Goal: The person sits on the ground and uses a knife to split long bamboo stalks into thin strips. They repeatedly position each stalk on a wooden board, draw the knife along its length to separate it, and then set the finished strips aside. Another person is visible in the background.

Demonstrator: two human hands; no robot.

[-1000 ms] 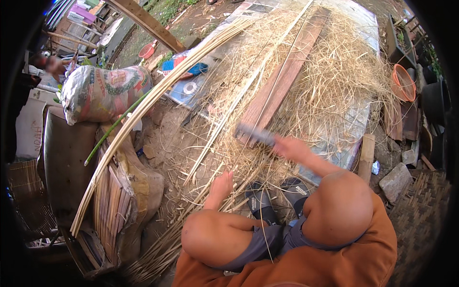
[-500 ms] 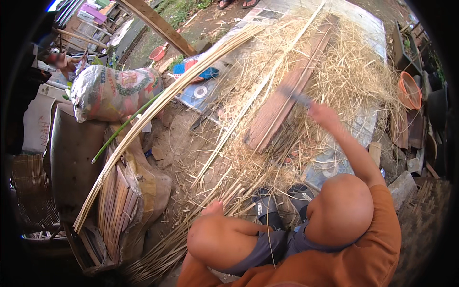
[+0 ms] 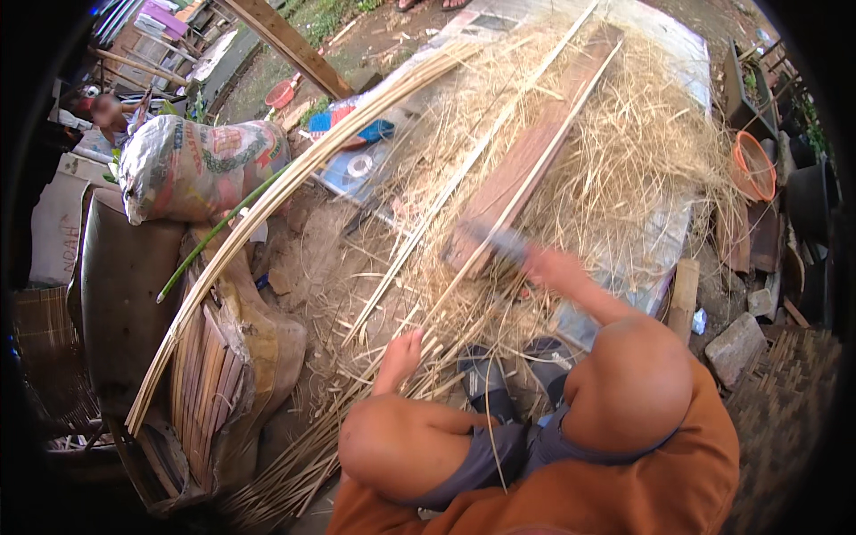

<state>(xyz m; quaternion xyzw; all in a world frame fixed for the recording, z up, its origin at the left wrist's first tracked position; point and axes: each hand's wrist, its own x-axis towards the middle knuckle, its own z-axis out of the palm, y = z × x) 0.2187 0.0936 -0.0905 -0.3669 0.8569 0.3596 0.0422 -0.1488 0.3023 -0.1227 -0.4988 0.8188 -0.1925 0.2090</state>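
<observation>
My left hand [image 3: 401,357] is closed on the near end of a thin bamboo strip [image 3: 540,168], beside my left knee. The strip runs up and away along a reddish-brown wooden plank [image 3: 510,175]. My right hand [image 3: 555,269] grips a knife [image 3: 499,241], its grey blade smeared by motion. The blade lies across the strip near the plank's close end; whether it touches cannot be made out. Pale shavings [image 3: 646,134] surround the plank. Another long strip [image 3: 481,174] lies left of it.
A bundle of long pale strips [image 3: 259,214] arches at the left with a green stalk [image 3: 214,239]. Behind it lies a stuffed sack [image 3: 209,165]. More strips [image 3: 294,473] lie by my left leg. An orange basket [image 3: 754,166] stands right; a person [image 3: 111,116] is far left.
My right hand and the knife have come down the plank toward me. My left hand has risen into fuller view above the knee, and the strip now lies plainly along the plank.
</observation>
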